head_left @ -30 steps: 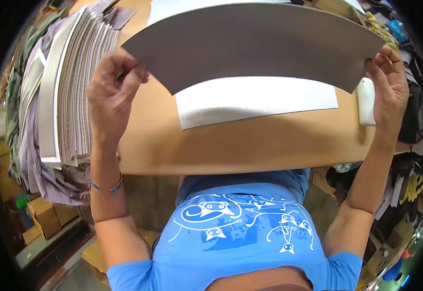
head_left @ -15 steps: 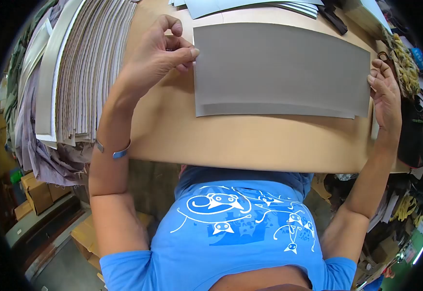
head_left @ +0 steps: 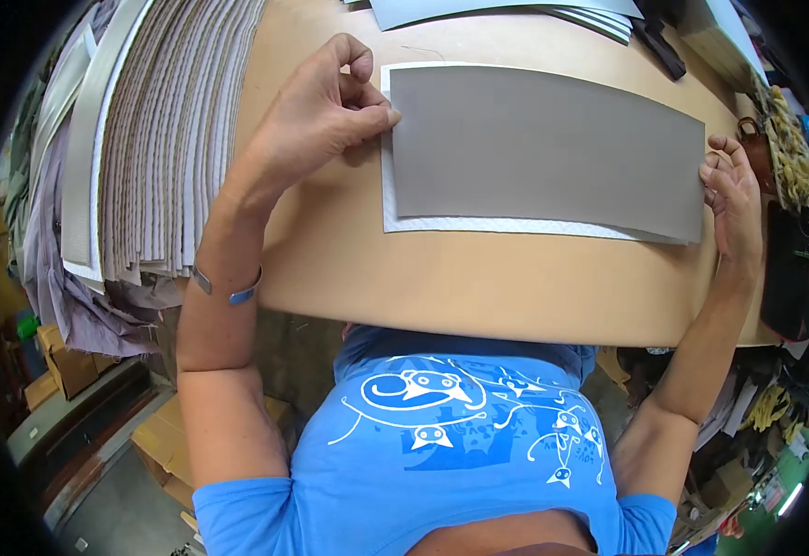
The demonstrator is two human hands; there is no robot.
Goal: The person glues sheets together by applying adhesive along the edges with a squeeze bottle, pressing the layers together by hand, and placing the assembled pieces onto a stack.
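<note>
A grey rectangular sheet stretches between my two hands above the table, slightly curved. My left hand pinches its left edge between thumb and fingers. At the far end, my right hand is closed on the right edge, fingers curled. Beneath the grey sheet lies a white textured sheet, showing as a strip along the left and near sides; the rest of it is covered. Whether the two sheets touch across the middle, I cannot tell.
To the left stands a thick stack of layered sheets with cloth hanging beside it. Pale blue sheets and a black object lie at the back. A dark case sits by the right edge of the tan table.
The grey sheet has shifted to the right and nearer in view, with both hands still on its edges. The white sheet now shows along its left and near sides.
</note>
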